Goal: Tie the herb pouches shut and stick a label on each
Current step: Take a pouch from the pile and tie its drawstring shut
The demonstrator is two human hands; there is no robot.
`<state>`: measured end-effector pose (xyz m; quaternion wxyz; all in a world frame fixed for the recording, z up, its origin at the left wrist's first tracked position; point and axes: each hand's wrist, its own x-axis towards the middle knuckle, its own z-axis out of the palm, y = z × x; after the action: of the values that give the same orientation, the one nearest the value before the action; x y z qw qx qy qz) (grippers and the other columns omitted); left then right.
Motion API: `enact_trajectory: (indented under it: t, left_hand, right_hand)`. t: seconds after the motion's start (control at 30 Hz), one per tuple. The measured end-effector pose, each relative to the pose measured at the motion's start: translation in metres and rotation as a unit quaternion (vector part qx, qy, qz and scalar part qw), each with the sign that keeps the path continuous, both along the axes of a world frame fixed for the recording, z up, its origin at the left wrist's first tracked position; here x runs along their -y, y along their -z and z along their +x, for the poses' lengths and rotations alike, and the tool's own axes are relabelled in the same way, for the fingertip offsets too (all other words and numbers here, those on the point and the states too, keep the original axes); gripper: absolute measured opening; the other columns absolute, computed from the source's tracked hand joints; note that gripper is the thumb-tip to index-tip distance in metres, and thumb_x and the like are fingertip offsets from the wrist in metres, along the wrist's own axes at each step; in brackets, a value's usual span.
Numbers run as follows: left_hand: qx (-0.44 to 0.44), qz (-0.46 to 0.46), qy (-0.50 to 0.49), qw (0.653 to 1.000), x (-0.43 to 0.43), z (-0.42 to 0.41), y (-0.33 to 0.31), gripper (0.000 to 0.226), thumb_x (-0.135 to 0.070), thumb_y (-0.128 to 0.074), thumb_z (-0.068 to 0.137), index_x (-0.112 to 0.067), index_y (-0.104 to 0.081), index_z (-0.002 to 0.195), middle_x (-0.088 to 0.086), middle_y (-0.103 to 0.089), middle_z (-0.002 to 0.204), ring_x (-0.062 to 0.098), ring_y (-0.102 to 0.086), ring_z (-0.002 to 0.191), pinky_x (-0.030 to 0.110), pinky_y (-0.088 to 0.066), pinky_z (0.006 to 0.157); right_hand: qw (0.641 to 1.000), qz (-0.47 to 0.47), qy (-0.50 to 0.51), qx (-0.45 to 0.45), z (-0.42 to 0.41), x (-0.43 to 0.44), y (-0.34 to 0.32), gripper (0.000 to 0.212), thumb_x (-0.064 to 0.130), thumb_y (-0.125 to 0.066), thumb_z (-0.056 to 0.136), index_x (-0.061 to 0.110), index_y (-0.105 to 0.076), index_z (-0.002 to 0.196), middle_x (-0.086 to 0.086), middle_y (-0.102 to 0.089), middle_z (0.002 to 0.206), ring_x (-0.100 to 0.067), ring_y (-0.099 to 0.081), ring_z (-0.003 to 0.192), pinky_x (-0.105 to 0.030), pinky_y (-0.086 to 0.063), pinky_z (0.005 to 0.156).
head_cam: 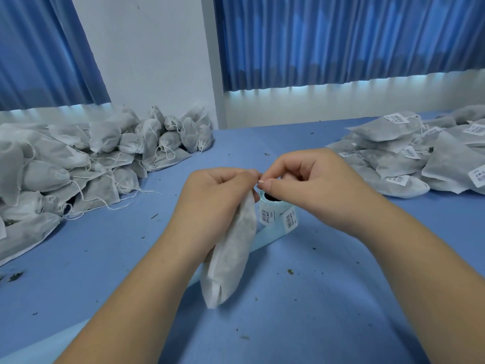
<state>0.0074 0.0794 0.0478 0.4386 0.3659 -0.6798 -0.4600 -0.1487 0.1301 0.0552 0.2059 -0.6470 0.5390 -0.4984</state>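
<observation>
A blue desk [341,298] filled the lower part of the view, its surface dotted with small dark green herb flecks [290,271]. Behind it stood a white wall [147,48] with pleated blue curtains [341,40] hanging on both sides, pale light showing along their lower edges. At the centre, the left hand [215,195] was curled round the neck of a white fabric pouch [231,258], which hung tilted with its bottom end close to the desk. The right hand [309,185] met it at the pouch's mouth, thumb and forefinger pinched together; whether they held the drawstring or the cloth itself was too small to tell. Just behind the pouch, a label roll [278,214] stood on the desk, a pale blue backing strip [265,237] trailing from it towards the near left. On the far left lay a heap of unlabelled pouches [78,158] with loose strings. On the far right lay a pile of labelled pouches [406,158].
</observation>
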Motion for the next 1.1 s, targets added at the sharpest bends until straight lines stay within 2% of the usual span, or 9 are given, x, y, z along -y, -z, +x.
enact_trajectory:
  t: [0.07,0.2,0.43,0.57,0.63,0.7,0.73,0.87,1.1]
  left_hand:
    - [0.030,0.017,0.048,0.998,-0.001,0.002,-0.002,0.031,-0.028,-0.067,0.090,-0.019,-0.074,0.061,-0.008,-0.062,0.057,0.002,-0.049,0.045,0.010,-0.037,0.045]
    - [0.065,0.099,0.171,0.978,0.000,0.007,-0.005,0.024,-0.039,-0.065,0.076,-0.019,-0.077,0.071,-0.003,-0.062,0.062,0.012,-0.050,0.052,0.026,-0.042,0.058]
    - [-0.059,0.312,0.274,0.908,0.002,-0.001,-0.004,0.017,-0.022,-0.064,0.070,-0.018,-0.061,0.054,-0.004,-0.044,0.052,0.010,-0.037,0.038,0.021,-0.033,0.041]
    - [-0.119,0.398,0.318,0.852,0.010,0.000,-0.001,0.015,-0.024,-0.061,0.072,-0.017,-0.058,0.059,-0.006,-0.045,0.053,0.010,-0.039,0.040,0.022,-0.037,0.042]
    - [-0.147,0.427,0.323,0.832,0.013,0.000,0.001,0.014,-0.021,-0.061,0.073,-0.017,-0.058,0.061,-0.006,-0.046,0.053,0.010,-0.040,0.040,0.022,-0.036,0.043]
    - [-0.166,0.447,0.325,0.817,0.015,-0.001,0.001,0.012,-0.017,-0.061,0.072,-0.016,-0.057,0.060,-0.007,-0.047,0.053,0.010,-0.040,0.040,0.022,-0.034,0.045]
    - [-0.170,0.450,0.326,0.814,0.015,-0.001,0.001,0.012,-0.016,-0.061,0.071,-0.016,-0.058,0.060,-0.007,-0.047,0.053,0.010,-0.040,0.040,0.022,-0.033,0.046]
    - [-0.177,0.430,0.305,0.831,0.014,-0.001,0.002,0.011,-0.017,-0.064,0.067,-0.017,-0.057,0.059,-0.007,-0.046,0.053,0.010,-0.038,0.040,0.021,-0.034,0.045]
    - [-0.128,0.348,0.248,0.895,0.016,-0.004,0.003,0.022,-0.027,-0.057,0.073,-0.018,-0.057,0.054,-0.004,-0.046,0.052,0.011,-0.041,0.039,0.021,-0.038,0.040]
  right_hand:
    - [1.000,-0.001,-0.009,0.019,-0.005,-0.002,-0.003,0.013,0.015,-0.071,0.082,0.016,-0.072,0.069,0.003,-0.036,0.049,-0.016,-0.032,0.055,-0.034,-0.043,0.057]
    - [0.999,-0.006,0.020,0.040,-0.011,-0.003,-0.004,0.010,0.016,-0.071,0.082,0.014,-0.071,0.072,0.000,-0.038,0.052,-0.008,-0.032,0.047,-0.013,-0.032,0.046]
    - [0.997,0.007,0.078,-0.025,-0.012,0.007,0.005,0.012,0.017,-0.068,0.084,0.020,-0.071,0.073,0.013,-0.043,0.047,-0.004,-0.038,0.048,-0.014,-0.033,0.049]
    - [0.981,-0.059,0.167,-0.076,-0.012,0.008,0.004,0.012,0.016,-0.065,0.086,0.027,-0.069,0.082,0.013,-0.065,0.075,0.003,-0.056,0.068,-0.009,-0.040,0.064]
    - [0.986,-0.097,0.125,0.049,-0.009,0.006,-0.001,0.011,0.016,-0.068,0.083,0.027,-0.069,0.084,0.014,-0.066,0.077,0.002,-0.058,0.072,-0.012,-0.042,0.069]
    - [0.974,-0.088,0.028,0.209,-0.007,0.000,-0.010,0.008,0.020,-0.063,0.076,0.023,-0.070,0.074,0.008,-0.064,0.068,-0.010,-0.058,0.065,-0.021,-0.044,0.059]
    - [0.970,-0.061,-0.011,0.236,-0.006,-0.003,-0.013,0.012,0.020,-0.061,0.074,0.020,-0.071,0.067,0.004,-0.061,0.063,-0.014,-0.056,0.058,-0.023,-0.043,0.053]
    - [0.992,0.085,-0.035,0.083,0.001,-0.006,-0.010,0.015,0.016,-0.066,0.082,0.016,-0.070,0.067,0.001,-0.060,0.060,-0.014,-0.055,0.055,-0.026,-0.044,0.054]
    - [0.981,0.153,-0.026,0.113,0.004,0.001,-0.002,0.009,0.015,-0.065,0.083,0.008,-0.068,0.080,0.001,-0.062,0.064,-0.011,-0.057,0.058,-0.024,-0.045,0.055]
